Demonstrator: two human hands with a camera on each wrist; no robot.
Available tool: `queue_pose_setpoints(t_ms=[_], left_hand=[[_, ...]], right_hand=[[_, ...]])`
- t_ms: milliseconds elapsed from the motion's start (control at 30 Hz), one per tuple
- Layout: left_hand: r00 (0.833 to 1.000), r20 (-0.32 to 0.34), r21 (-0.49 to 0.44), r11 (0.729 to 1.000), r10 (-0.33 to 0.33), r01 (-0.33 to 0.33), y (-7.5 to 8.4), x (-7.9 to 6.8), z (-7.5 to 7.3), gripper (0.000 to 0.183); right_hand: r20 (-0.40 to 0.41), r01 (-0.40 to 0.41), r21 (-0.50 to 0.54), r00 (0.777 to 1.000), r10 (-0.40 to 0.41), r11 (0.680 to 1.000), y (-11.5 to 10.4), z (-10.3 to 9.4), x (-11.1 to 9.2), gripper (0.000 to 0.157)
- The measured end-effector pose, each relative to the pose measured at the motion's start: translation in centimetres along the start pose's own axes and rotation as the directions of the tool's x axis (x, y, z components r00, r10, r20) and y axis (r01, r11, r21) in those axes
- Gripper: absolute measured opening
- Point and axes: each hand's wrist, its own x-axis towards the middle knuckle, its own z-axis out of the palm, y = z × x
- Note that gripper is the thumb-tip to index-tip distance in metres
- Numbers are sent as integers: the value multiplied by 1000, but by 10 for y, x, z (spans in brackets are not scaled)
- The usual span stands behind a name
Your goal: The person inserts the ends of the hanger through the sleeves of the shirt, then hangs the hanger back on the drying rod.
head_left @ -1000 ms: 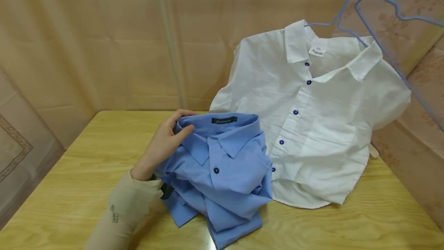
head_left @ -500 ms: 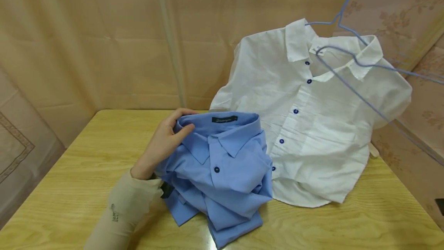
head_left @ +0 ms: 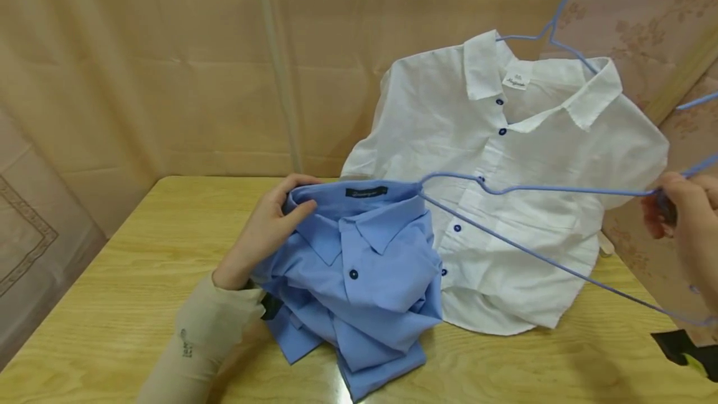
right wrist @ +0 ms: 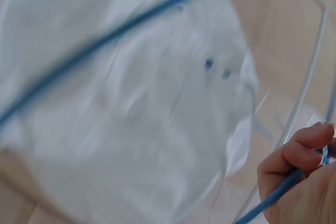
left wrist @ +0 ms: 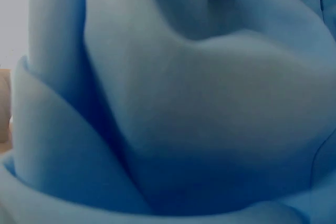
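My left hand (head_left: pixel 269 229) grips the left side of the collar of a blue shirt (head_left: pixel 387 285), thumb inside the neck opening. Bunched on itself, the shirt has a dark neck label and one dark button showing. Its folds (left wrist: pixel 210 108) fill the left wrist view. At the right edge of the head view my right hand (head_left: pixel 690 211) holds a blue wire hanger (head_left: pixel 561 189). The hanger's narrow end overlaps the right edge of the blue collar in this view. In the right wrist view, curled fingers (right wrist: pixel 299 156) wrap round the hanger wire.
A white shirt (head_left: pixel 521 173) with dark blue buttons hangs on another blue hanger (head_left: pixel 552 24) behind, its hem at the wooden table (head_left: pixel 112 279). Beige curtains (head_left: pixel 196 67) back the table; a patterned pinkish cloth (head_left: pixel 634 17) covers the right side.
The right hand has come into the head view from the right, bringing the hanger down from beside the white shirt's collar, its end now by the blue collar. The left hand holds still.
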Motion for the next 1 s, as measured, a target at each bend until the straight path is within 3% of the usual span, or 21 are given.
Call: queue_pose_setpoints(t_ms=[67,133,167,300,400,500,567,733,867,933,1000], left_hand=[[1000,-5,-12,1000,-2,2,2,0,0,30],[1000,-11,-15,1000,-3,2,3,0,0,30],[1000,-14,-17,1000,-2,2,4,-1,0,30],[1000,-24,-28,1000,-1,0,6,-2,0,28],[999,-32,-57,998,1,-2,7,-2,0,27],[999,-47,-84,996,2,-6,7,-2,1,27],[998,-58,-89,996,2,-7,8,-2,1,26],[997,-75,-45,999,-7,3,10,-3,2,28],[995,-94,-11,1000,12,-13,11,-5,3,27],[994,-109,-8,1000,19,-20,12,-5,4,26],[992,-123,-8,1000,26,-27,13,-5,5,25]], right_hand=[[73,14,186,997,-28,982,-31,25,-13,46],[158,-59,401,987,-5,914,-31,34,-17,39],[195,-92,448,981,3,889,-28,35,-17,36],[357,-192,497,934,3,846,-15,42,-16,30],[448,-200,513,892,-61,834,-18,53,-17,30],[493,-223,584,861,-123,781,-26,66,-19,33],[490,-239,636,859,-145,734,-32,74,-20,35],[421,-246,740,895,-146,626,-48,93,-19,35],[371,-262,840,916,-150,476,-63,105,-15,36],[356,-276,885,920,-164,375,-70,111,-13,37],[343,-278,909,922,-178,311,-78,117,-10,38]])
